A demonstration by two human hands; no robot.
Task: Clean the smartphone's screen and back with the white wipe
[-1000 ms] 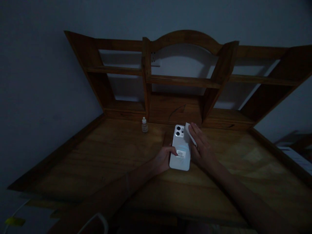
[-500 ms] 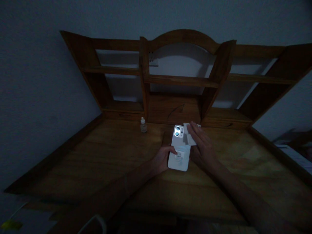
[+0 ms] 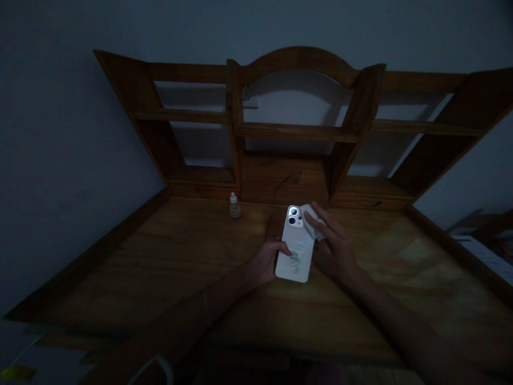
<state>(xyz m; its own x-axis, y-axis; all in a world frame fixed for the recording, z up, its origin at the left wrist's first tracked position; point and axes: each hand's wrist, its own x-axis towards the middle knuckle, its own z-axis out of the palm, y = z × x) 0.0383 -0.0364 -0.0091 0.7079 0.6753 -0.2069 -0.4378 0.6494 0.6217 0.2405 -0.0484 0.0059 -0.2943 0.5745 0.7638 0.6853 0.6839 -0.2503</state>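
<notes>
A white smartphone point(image 3: 294, 267) is held back side up above the desk, its camera block at the upper left and a small printed label low on its back. My left hand point(image 3: 268, 262) grips its left edge, the thumb lying across the back near the label. In my right hand point(image 3: 334, 240) is a white wipe point(image 3: 315, 224), a cloth or tissue, pinched under the fingers. It touches the phone's upper right edge beside the camera lenses. The fingers beneath the phone are mostly hidden.
On the wooden desk point(image 3: 192, 251) stands a small dropper bottle point(image 3: 234, 206) with a white cap, left of the phone. A wooden shelf unit point(image 3: 296, 131) rises along the back against the wall, with a socket point(image 3: 250, 99) behind it. The room is dim.
The wipe, flat beside the phone before, is now bunched and folded in my right hand, its fingers more bent. The phone and my left hand have hardly moved.
</notes>
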